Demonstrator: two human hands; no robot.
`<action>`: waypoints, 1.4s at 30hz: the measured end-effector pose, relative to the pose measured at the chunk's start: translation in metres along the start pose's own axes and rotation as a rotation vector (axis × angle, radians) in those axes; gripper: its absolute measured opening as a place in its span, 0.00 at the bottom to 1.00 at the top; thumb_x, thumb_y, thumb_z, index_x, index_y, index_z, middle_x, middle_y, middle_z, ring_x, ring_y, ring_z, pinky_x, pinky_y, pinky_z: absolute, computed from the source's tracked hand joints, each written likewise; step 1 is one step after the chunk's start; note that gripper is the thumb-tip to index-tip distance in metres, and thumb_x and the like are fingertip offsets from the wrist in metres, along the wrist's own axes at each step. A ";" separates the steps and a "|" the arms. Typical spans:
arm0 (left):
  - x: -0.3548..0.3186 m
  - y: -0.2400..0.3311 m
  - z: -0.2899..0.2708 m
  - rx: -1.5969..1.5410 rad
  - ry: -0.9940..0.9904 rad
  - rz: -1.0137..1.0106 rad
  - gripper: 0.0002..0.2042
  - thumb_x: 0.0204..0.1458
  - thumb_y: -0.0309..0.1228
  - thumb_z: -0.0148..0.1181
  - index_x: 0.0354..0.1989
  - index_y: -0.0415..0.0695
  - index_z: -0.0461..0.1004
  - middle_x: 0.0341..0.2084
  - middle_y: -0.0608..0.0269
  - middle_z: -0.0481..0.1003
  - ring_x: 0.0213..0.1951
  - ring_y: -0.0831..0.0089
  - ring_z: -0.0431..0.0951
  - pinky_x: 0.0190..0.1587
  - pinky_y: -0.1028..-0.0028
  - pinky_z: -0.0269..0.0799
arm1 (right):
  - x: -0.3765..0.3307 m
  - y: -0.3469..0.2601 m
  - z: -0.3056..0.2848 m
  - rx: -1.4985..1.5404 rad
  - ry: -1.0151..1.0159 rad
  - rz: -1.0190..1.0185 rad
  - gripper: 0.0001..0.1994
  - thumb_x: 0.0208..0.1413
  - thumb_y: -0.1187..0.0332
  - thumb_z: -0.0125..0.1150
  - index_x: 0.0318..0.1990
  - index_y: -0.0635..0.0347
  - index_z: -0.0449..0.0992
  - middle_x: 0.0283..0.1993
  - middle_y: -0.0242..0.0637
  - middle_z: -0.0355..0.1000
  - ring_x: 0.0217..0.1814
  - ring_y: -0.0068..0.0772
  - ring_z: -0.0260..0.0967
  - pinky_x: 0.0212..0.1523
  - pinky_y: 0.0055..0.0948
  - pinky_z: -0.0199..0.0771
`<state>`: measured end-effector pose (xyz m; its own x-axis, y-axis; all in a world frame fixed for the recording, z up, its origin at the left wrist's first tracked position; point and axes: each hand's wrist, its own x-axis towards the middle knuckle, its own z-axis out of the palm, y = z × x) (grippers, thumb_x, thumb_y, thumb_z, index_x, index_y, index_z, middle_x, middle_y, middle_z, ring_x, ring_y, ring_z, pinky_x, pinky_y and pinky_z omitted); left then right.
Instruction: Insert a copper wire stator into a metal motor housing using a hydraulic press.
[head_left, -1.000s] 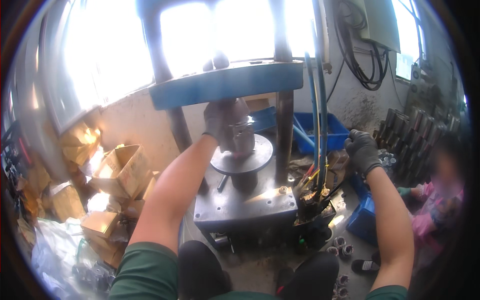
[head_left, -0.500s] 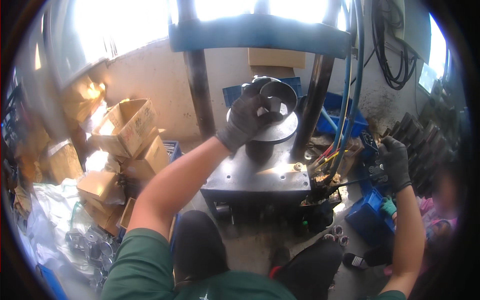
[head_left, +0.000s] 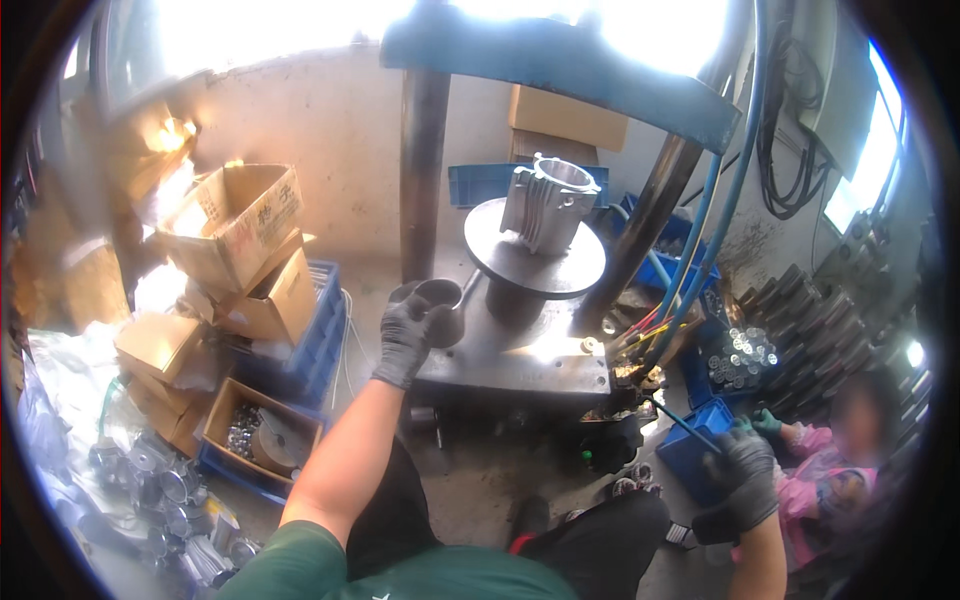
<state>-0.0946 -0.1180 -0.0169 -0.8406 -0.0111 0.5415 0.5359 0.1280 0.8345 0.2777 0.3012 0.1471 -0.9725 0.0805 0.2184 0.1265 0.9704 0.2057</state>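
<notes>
My left hand (head_left: 402,338), in a grey glove, is closed round a short, dark, open metal ring (head_left: 442,312), held left of the press pedestal. On the round steel plate (head_left: 490,235) atop that pedestal stands a finned silver metal housing (head_left: 543,212), slightly tilted in view, its round bore facing up. Down on the right, my gloved right hand (head_left: 742,475) is at the end of a thin bluish lever (head_left: 682,420) that slants out from the press; the fingers look wrapped round it, though motion blurs them.
Cardboard boxes (head_left: 245,220) and a blue crate (head_left: 318,335) are stacked at left, beside loose metal parts (head_left: 170,490). Press columns (head_left: 424,180) and a blue crossbeam (head_left: 560,65) frame the plate. Hoses (head_left: 715,235) hang at right. A co-worker in pink (head_left: 815,490) sits near a blue bin (head_left: 695,445).
My left hand has carried the ring from over the round plate down and left, uncovering the finned housing. My right hand has dropped to the lever's end.
</notes>
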 end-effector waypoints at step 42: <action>-0.078 0.067 0.080 -0.174 -0.429 0.200 0.11 0.55 0.23 0.64 0.46 0.37 0.76 0.41 0.54 0.76 0.46 0.61 0.78 0.54 0.65 0.73 | 0.089 -0.147 -0.007 2.459 0.102 0.321 0.14 0.61 0.56 0.61 0.45 0.55 0.76 0.32 0.30 0.75 0.26 0.23 0.70 0.24 0.24 0.66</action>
<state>0.0004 -0.0294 -0.0113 -0.6569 0.4104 0.6325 0.6641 -0.0821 0.7431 0.1739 0.1637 0.1428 -0.9612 0.2718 0.0474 -0.2135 -0.6240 -0.7517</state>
